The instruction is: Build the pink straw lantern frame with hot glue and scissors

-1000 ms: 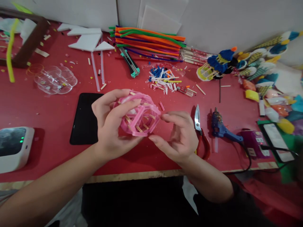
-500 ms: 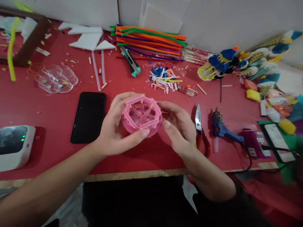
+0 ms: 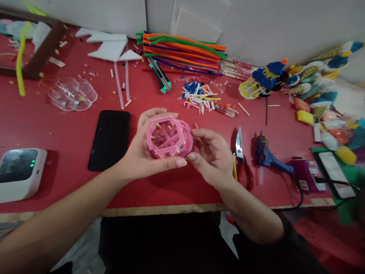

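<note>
Two bare hands on one round, cage-like pink piece built of strips with pale wooden stick ends [image 3: 187,137], held over the red tabletop [image 3: 171,194], between the black phone [image 3: 110,140] and the red-handled metal shears [image 3: 239,148]. Left hand [image 3: 138,154] has the main grip: thumb laid along the near rim, other fingers wrapped round the left and far side, partly hidden. Right hand [image 3: 215,158] is at the right wall, thumb and forefinger apart from each other with tips at the wall, other fingers curled in; cannot tell if they pinch it or just touch. Change: a second ago the piece was tilted lower right and the left fingers lay over its top; half a second ago its many-sided opening faced up; now that opening leans left, with the layered strips of the right wall showing. Left fingers have shifted from the top to the side. Crossed strips inside show in the last two views. Looks like turning and checking rather than adding, since neither hand shows a loose strip or tool. Blue glue gun [image 3: 266,154], shears and mixed heap of clippings [image 3: 198,93] lie untouched, same places.
</note>
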The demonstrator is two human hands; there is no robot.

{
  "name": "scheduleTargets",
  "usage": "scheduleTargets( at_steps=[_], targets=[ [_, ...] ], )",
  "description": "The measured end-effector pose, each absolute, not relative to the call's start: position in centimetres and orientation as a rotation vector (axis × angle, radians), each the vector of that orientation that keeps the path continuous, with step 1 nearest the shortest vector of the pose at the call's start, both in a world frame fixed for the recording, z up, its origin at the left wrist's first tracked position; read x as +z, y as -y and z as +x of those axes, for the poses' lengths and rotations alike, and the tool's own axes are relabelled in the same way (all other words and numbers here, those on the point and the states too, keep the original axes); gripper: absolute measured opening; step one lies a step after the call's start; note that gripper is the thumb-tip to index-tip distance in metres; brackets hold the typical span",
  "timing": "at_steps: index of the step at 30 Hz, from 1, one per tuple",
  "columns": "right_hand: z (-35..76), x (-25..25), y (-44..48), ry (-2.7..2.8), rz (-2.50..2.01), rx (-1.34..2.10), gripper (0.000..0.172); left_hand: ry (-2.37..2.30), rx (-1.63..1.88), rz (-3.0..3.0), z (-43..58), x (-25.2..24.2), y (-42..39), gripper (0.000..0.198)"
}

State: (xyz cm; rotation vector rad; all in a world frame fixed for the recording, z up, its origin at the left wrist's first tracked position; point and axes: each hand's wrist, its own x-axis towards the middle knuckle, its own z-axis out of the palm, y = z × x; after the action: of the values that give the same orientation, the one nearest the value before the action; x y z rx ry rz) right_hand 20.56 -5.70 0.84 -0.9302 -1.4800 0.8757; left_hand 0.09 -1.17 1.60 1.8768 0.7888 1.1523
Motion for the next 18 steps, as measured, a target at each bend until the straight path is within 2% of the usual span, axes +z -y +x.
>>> scheduleTargets(
  at_steps=[3,7,14,18],
  targets=[
    [20.5,0.6,5.9,1.502,-0.914,0.871,0.04,-0.8,1.179,1.96,0.0,1.7,0.9,0.085],
    [20.9,0.9,5.5,1.625,-0.9,0.783,0.036,-0.739,1.223,2.093,0.1,2.0,0.7,0.074],
    [21.3,2.0,5.5,1.805,-0.897,-0.053,0.023,-0.87,1.309,2.208,0.5,1.5,1.2,0.055],
    [20.8,1.8,6.4,1.963,-0.89,-0.3,0.023,-0.947,1.307,2.22,0.6,1.4,1.4,0.048]
  ],
)
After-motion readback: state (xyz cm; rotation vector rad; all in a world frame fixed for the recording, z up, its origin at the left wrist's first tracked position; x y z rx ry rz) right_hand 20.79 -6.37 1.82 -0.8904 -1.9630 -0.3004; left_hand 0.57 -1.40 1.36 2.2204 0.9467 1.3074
